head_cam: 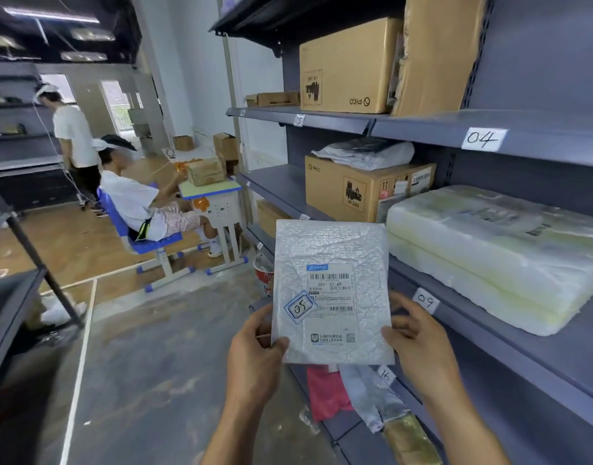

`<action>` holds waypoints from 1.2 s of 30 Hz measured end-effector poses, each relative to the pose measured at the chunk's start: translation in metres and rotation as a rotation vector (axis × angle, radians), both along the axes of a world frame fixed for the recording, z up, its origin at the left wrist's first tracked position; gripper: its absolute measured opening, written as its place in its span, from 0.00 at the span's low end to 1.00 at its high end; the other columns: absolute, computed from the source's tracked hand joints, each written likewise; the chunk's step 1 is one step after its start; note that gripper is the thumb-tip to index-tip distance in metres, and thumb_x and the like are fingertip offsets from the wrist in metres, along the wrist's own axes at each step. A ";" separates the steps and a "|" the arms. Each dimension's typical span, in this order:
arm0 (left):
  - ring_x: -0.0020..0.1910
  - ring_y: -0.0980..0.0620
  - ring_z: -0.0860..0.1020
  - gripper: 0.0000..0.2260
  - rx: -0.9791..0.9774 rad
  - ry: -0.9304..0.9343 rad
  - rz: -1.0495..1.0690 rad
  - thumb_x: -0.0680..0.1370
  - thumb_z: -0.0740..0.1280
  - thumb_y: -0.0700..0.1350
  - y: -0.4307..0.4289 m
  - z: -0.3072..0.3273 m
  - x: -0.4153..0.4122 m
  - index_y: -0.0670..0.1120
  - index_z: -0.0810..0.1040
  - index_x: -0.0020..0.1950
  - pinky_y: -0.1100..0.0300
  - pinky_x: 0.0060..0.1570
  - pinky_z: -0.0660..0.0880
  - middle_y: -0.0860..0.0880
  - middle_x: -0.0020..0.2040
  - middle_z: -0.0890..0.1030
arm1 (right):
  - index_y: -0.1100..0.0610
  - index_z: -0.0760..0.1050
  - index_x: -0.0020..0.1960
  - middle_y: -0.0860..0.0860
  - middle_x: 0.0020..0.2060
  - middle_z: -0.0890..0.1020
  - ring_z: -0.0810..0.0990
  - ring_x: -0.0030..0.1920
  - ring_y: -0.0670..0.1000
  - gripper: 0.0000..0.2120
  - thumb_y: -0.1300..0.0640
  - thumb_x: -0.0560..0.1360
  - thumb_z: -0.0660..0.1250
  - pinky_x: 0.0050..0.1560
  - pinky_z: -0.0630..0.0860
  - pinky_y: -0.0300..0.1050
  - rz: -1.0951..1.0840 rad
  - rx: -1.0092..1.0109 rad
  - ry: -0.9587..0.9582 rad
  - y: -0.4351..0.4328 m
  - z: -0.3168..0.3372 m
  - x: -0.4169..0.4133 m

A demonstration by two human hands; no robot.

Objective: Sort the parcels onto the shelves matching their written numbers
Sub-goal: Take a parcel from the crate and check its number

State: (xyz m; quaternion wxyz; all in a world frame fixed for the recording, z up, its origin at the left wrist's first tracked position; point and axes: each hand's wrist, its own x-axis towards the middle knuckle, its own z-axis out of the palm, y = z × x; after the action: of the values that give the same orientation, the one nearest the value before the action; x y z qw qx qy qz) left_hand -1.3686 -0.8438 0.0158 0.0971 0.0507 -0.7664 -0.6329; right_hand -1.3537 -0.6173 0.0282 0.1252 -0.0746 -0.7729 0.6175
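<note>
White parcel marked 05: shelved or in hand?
In hand. The left hand and right hand grip the white parcel by its lower corners, upright in front of the shelves, resting on none.

Two hands, left hand [255, 354] and right hand [419, 347], are holding one white bubble-wrap mailer [332, 263]. Two brown cardboard PICO boxes, upper box [345, 65] and lower box [342, 193], are sitting shelved. Two pale wrapped foam slabs [496, 236] are lying stacked. Four handwritten white labels are showing: label 05 [299, 120], label 04 [483, 139], label 09 [426, 299], label 16 [385, 375]. Two other people, standing person [74, 135] and seated person [130, 196], are occupying the background.
</note>
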 end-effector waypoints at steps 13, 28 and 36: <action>0.39 0.58 0.83 0.25 0.005 0.028 -0.017 0.74 0.68 0.29 -0.054 0.007 -0.150 0.55 0.79 0.62 0.66 0.36 0.77 0.55 0.41 0.85 | 0.35 0.75 0.58 0.45 0.43 0.87 0.84 0.47 0.44 0.28 0.70 0.77 0.66 0.47 0.77 0.44 -0.036 0.023 -0.014 -0.054 0.009 -0.141; 0.47 0.58 0.82 0.29 -0.018 0.103 -0.354 0.72 0.67 0.26 -0.156 0.006 -0.316 0.63 0.78 0.53 0.62 0.47 0.79 0.53 0.51 0.84 | 0.42 0.76 0.62 0.47 0.43 0.85 0.83 0.41 0.43 0.24 0.68 0.77 0.66 0.40 0.76 0.38 -0.414 -0.014 -0.039 -0.181 0.012 -0.228; 0.45 0.53 0.83 0.26 0.020 0.056 -0.473 0.73 0.69 0.28 -0.166 0.002 -0.372 0.54 0.79 0.63 0.57 0.47 0.80 0.52 0.46 0.85 | 0.34 0.74 0.56 0.44 0.43 0.84 0.82 0.40 0.38 0.26 0.68 0.77 0.67 0.39 0.75 0.35 -0.540 0.041 -0.030 -0.207 0.023 -0.252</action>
State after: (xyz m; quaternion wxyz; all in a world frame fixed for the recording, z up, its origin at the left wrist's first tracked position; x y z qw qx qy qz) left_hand -1.7408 -1.0094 0.0175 -0.0330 -0.1470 -0.7478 -0.6467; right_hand -1.6054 -0.8244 0.0508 0.2755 -0.2843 -0.7393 0.5447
